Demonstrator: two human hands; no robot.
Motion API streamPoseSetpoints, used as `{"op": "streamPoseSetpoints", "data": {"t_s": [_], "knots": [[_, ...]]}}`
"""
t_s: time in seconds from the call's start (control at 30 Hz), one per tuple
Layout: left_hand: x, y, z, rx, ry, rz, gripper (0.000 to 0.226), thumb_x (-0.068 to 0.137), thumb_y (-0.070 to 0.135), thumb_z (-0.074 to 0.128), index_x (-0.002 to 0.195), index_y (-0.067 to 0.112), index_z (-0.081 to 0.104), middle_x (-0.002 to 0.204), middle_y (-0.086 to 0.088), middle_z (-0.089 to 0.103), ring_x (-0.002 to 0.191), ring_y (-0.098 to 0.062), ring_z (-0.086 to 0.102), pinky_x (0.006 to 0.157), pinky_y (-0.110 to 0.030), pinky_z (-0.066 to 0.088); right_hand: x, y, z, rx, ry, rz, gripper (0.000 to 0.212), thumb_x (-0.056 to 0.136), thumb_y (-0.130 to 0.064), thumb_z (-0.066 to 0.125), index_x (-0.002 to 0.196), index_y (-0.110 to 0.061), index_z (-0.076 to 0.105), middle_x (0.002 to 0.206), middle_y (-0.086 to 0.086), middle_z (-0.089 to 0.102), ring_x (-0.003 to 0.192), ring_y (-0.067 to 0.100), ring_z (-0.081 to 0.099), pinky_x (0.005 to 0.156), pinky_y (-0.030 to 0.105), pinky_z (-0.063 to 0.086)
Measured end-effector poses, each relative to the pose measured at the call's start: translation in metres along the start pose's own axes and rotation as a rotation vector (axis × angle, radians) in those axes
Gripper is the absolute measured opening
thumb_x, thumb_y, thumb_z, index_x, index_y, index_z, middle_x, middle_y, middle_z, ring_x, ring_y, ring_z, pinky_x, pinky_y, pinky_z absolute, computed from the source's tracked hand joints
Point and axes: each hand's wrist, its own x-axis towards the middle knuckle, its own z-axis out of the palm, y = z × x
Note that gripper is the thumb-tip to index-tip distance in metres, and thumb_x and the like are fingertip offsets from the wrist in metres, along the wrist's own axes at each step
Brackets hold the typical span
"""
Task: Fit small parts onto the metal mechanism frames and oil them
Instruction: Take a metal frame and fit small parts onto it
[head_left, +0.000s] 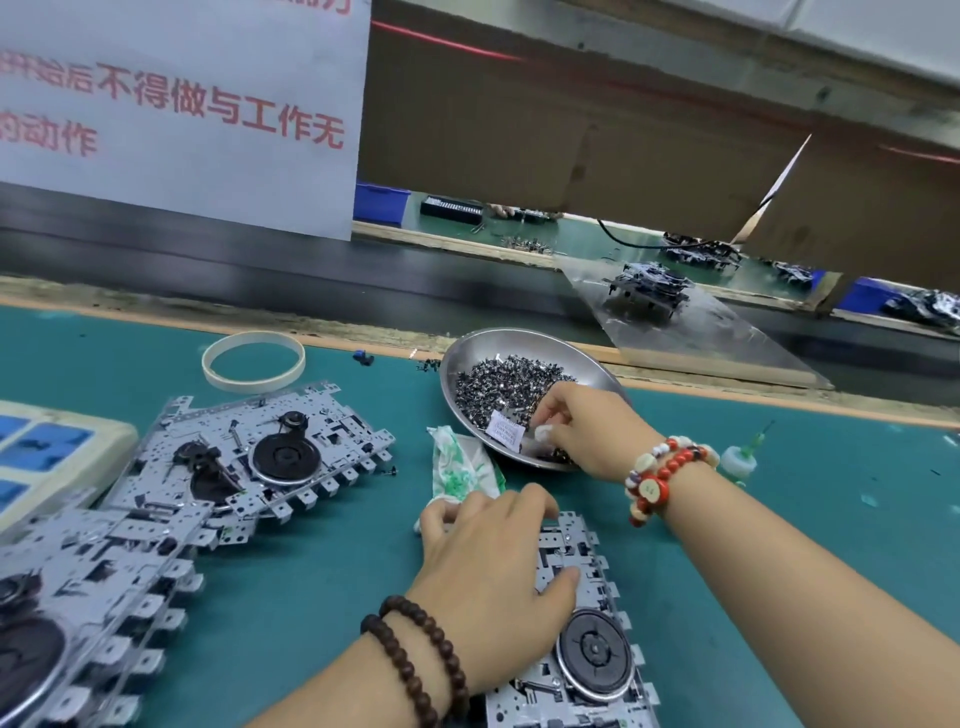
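Note:
A metal mechanism frame with a black round wheel lies on the green mat in front of me. My left hand rests on its upper part, fingers curled over the frame's top edge. My right hand reaches into a steel bowl filled with small dark metal parts, fingertips bent down among them beside a white paper label; whether they pinch a part is hidden. A small oil bottle with a green nozzle stands right of my right wrist.
Several more frames are stacked at the left, overlapping each other. A crumpled green-and-white wrapper lies between bowl and frame. A roll of tape sits behind the stack, and a beige tray is at far left. A conveyor runs behind.

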Motion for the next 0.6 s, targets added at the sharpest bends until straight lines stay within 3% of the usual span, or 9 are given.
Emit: {"op": "streamPoseSetpoints", "data": {"t_s": [0.1,0.23,0.3,0.4,0.6], "knots": [[-0.001,-0.001,-0.001,-0.016,-0.007,0.003,0.03,0.088,0.052,0.04,0.114,0.037,0.032,0.099,0.025,0.034,0.104,-0.001,0.027,0.092,-0.027,0.006,-0.019,0.002,-0.006,0.075,0.124,-0.072,0.015,0.09,-0.015,0.057,0.078,-0.024,0.054,0.071,-0.008,0.055,0.062,0.003,0.047,0.055,0.006,0.037],[-0.002,0.0,-0.001,0.015,0.007,0.012,0.03,0.088,0.053,0.038,0.113,0.037,0.033,0.108,0.023,0.043,0.109,-0.002,0.031,0.09,-0.032,0.008,-0.056,0.008,-0.004,0.309,0.198,-0.166,0.025,0.085,-0.012,0.063,0.07,-0.029,0.054,0.062,-0.012,0.057,0.056,0.0,0.05,0.062,0.012,0.044],[-0.002,0.001,0.0,0.064,0.027,0.016,0.03,0.088,0.054,0.036,0.112,0.037,0.035,0.11,0.022,0.046,0.11,-0.004,0.034,0.089,-0.034,0.008,-0.074,0.011,-0.002,0.534,0.185,-0.186,0.022,0.084,-0.006,0.063,0.073,-0.024,0.057,0.064,-0.011,0.059,0.057,0.002,0.053,0.059,0.021,0.051],[-0.002,0.001,0.002,0.153,0.06,0.028,0.032,0.089,0.055,0.032,0.115,0.037,0.037,0.113,0.02,0.05,0.111,-0.006,0.039,0.092,-0.037,0.004,-0.094,0.016,0.006,0.813,0.14,-0.149,0.019,0.084,0.004,0.059,0.077,-0.013,0.058,0.063,-0.006,0.063,0.059,0.004,0.059,0.055,0.017,0.051],[0.0,-0.001,0.006,0.106,0.146,0.009,0.022,0.094,0.047,0.03,0.113,0.042,0.039,0.114,0.025,0.05,0.112,0.006,0.041,0.099,-0.032,-0.006,-0.109,0.026,0.022,1.018,0.093,-0.02,0.011,0.087,0.005,0.054,0.085,-0.006,0.057,0.064,0.003,0.068,0.059,0.007,0.062,0.056,0.016,0.05]]}}
